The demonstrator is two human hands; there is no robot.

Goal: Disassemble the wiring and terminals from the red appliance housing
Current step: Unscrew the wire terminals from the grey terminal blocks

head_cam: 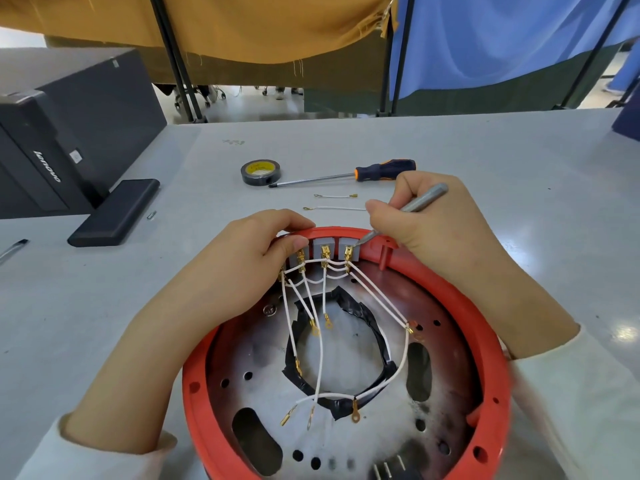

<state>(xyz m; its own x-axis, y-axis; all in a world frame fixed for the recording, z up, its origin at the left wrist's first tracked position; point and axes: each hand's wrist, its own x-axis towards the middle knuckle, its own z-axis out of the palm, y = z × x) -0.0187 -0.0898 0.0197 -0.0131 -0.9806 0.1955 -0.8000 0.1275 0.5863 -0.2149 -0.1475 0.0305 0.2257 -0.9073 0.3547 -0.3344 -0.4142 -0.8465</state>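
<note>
Where the grey table point(450, 150) meets the near edge of view, the red appliance housing point(498, 344) is set open side up, one in number. Contained within it are a perforated metal plate point(242, 362), three visible grey terminal blocks point(325, 245) along the far rim, and several white wires point(381, 299) with brass terminals. The far rim is gripped by the left hand point(242, 268), fingers curled over it. A metal pick point(420, 200) is pinched in the right hand point(440, 220), its tip at the rightmost block. Farther off are laid two loose wires point(334, 201), one screwdriver point(349, 173) and one tape roll point(260, 172).
</note>
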